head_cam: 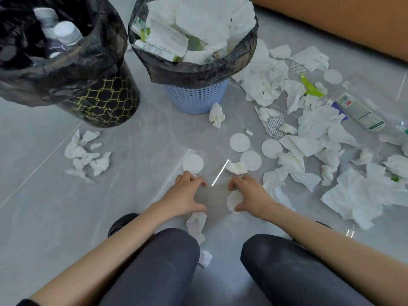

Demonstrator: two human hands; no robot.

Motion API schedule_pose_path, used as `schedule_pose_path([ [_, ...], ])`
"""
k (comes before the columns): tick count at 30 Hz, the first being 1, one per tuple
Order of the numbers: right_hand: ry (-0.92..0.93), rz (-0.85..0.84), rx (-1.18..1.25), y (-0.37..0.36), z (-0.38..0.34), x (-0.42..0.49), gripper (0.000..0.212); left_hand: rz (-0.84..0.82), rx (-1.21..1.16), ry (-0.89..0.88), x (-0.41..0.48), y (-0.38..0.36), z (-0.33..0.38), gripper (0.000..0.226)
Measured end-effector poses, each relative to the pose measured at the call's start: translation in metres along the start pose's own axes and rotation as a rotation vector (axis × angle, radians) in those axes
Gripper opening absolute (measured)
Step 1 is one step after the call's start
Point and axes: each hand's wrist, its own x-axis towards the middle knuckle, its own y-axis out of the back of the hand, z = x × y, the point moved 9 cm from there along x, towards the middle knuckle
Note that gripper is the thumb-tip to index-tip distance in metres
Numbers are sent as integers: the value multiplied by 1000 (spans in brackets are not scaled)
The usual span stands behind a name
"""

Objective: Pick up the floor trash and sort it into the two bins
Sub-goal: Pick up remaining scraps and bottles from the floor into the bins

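Floor (44,206) is left littered toward its right edge w/ tissues (265,85) & a bottle (362,111), black bin (106,102) & blue bin (196,96) part-filled; a disc (234,200) is pinched by right hand (251,195), left hand (187,195) fingers spread, nothing held.

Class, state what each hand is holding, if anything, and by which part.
The right hand pinches a white round disc by its rim, between thumb and fingers. The left hand holds nothing, fingers spread on the floor.
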Motion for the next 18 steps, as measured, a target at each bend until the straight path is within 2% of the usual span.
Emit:
schedule_pose_path([
  [4,-18,58,165,17,-10,-3,41,99,63,-15,-8,32,-17,45],
  [6,4,18,235,17,-31,-9,43,122,112,-29,-10,41,-25,42],
  [10,113,-235,91,-30,-81,-30,60,161,45,-14,-13,38,-42,39],
  [14,208,-271,-102,-81,-100,-41,77,158,32,-7,-15,18,-53,43],
  [16,225,-249,-249,-93,-97,-42,70,158,49,-9,-17,10,-53,48],
  [18,241,-207,-276,-92,-93,-40,54,189,53,-25,-17,8,-51,55],
])
